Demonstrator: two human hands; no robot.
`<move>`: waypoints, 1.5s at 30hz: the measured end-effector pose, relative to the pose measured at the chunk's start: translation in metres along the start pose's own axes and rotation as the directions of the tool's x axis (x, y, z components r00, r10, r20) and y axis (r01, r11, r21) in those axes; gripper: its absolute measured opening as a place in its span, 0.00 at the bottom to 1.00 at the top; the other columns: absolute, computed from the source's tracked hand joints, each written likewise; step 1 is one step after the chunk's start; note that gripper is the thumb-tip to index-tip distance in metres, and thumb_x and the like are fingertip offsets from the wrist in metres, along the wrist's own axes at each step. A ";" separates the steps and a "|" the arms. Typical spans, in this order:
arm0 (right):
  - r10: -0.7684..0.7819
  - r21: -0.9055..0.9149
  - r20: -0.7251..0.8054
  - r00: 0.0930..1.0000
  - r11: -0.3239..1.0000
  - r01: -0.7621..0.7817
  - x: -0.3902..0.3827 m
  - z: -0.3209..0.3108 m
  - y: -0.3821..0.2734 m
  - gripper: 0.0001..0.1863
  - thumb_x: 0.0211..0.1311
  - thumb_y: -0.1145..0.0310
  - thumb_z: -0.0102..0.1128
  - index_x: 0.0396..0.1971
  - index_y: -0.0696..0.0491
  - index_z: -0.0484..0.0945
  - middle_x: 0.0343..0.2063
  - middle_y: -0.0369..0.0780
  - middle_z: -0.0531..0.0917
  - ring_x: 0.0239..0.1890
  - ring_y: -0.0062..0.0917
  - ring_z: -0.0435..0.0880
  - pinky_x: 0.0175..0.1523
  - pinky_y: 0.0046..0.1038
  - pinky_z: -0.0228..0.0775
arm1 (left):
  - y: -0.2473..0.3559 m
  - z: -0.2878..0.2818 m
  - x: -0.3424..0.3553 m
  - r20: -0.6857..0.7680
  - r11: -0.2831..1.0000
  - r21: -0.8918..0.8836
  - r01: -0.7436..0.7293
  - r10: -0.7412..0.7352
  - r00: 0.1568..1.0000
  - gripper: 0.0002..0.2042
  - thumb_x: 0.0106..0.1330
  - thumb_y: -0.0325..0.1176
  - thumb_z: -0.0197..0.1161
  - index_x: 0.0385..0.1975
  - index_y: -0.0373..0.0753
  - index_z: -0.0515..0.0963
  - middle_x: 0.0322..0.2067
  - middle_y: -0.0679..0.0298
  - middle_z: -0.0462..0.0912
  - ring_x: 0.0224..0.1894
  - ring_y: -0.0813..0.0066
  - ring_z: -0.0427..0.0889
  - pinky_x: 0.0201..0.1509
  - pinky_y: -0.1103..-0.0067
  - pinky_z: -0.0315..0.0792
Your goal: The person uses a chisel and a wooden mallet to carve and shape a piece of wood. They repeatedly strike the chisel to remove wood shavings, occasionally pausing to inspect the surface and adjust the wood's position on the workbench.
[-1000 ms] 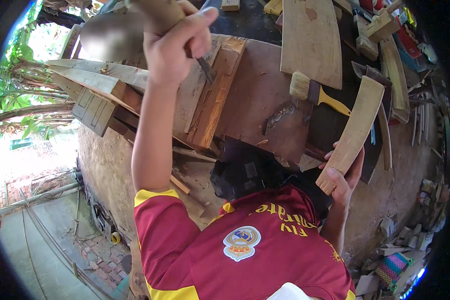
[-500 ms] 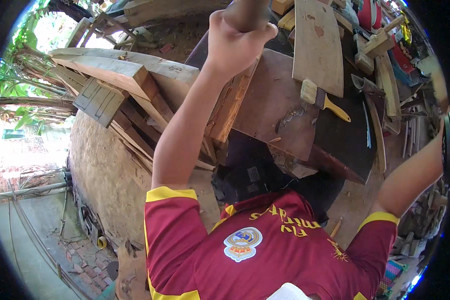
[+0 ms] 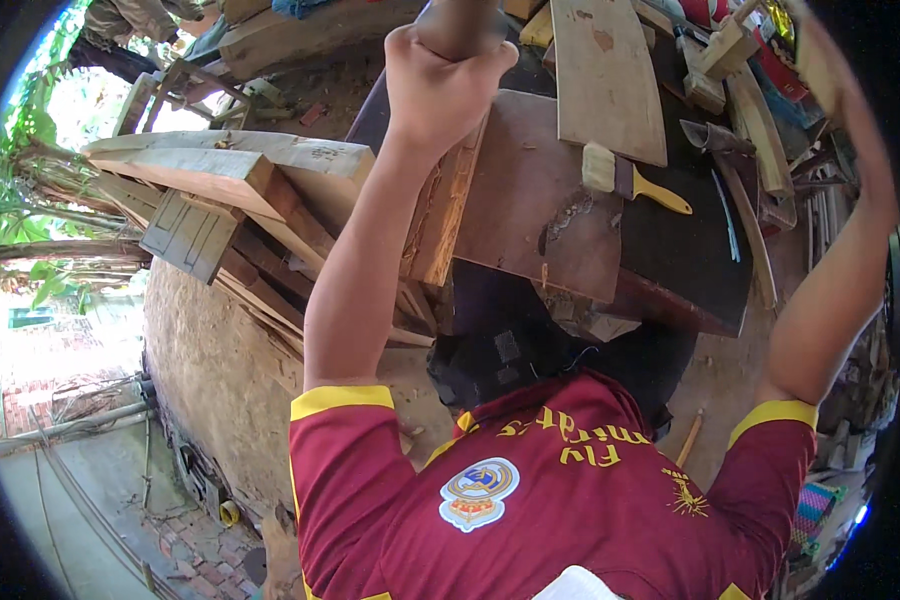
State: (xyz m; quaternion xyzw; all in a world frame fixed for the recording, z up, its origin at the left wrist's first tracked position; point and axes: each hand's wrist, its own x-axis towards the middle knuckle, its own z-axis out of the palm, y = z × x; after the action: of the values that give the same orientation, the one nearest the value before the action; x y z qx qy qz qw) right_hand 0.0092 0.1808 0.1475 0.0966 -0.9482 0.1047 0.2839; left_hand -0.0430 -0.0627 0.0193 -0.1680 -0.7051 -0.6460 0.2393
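Note:
My left hand (image 3: 442,95) is raised at the top middle, its fingers closed round a smooth brown, rounded thing (image 3: 460,28) that is blurred and cut off by the upper edge. Out at the upper right rim, my right hand (image 3: 832,70) is stretched and smeared, so its fingers do not show clearly. Below and between the hands lies a brown sheet (image 3: 515,190) on a dark tabletop (image 3: 705,240). A paintbrush (image 3: 655,188) with a yellow handle and pale bristles rests at the sheet's right edge. Behind it lies a pale wooden board (image 3: 610,85).
Thick timber planks (image 3: 320,160) lean in a stack to the left, with a small grey panel (image 3: 185,235) against them. Wooden blocks (image 3: 725,50) and curved strips stand at the upper right. A pale blue strip (image 3: 727,215) lies near the table's right side.
The view has shifted, so the table things appear further left. My right arm has swung upward along the right rim, and its hand now shows at the upper right. My left hand keeps its grip.

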 end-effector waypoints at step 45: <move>0.421 0.530 0.014 0.907 0.766 -0.364 -0.143 0.099 0.078 0.51 0.40 0.66 0.73 0.65 0.64 0.54 0.59 0.50 0.66 0.62 0.36 0.65 0.67 0.35 0.53 | 0.010 -0.018 -0.002 -0.245 0.879 -0.454 0.146 -0.280 0.928 0.13 0.54 0.26 0.67 0.14 0.40 0.69 0.10 0.68 0.65 0.11 0.79 0.62 0.16 0.81 0.54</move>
State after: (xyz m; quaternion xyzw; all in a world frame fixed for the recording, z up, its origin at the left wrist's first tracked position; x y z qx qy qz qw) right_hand 0.0566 0.2484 -0.0246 -0.0365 -0.8666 0.4192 0.2683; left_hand -0.0338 -0.0789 0.0270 -0.0359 -0.5153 -0.8252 0.2284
